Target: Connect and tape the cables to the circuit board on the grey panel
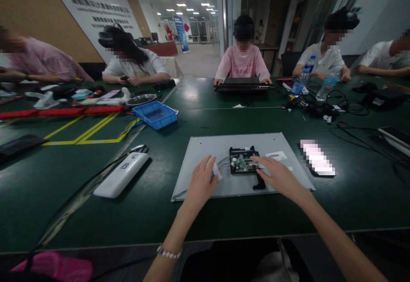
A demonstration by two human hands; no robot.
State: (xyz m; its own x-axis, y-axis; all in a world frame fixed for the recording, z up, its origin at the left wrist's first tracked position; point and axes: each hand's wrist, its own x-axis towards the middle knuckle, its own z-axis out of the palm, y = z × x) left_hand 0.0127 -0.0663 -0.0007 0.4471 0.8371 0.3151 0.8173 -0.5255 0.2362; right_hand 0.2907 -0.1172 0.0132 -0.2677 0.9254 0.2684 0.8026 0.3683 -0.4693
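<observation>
Now | left hand [201,177] loosely spread over grey panel [229,184] | right hand [276,173] unclenched at circuit board [241,164] (contact unclear)

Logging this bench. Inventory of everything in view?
Table: 1, dark green, underneath
Panel: 1, pale grey, near middle
Bracket: 1, black, on panel
Circuit board: 1, green, on bracket
Phone: 1, pinkish screen, panel's right
Likely power bank: 1, white, panel's left
Tray: 1, blue, beyond power bank
Bottles: 2, bluish clear, far right
Laptop-like device: 1, black, far middle
Cables: several, mostly black, both sides
Strips: several, red, far left
Tape: several lines, yellow, left
Clutter: uncounted, mixed, far left
Seated people: 5, pink/white tops, far side
Headsets: 3+, black, on heads
Wall sign: 1, pale, upper left
Unclear item: 1, bright pink, lower left
Bracelet: 1, pale, left wrist
Left hand: 1, bare, over panel
Right hand: 1, bare, at bracket
</observation>
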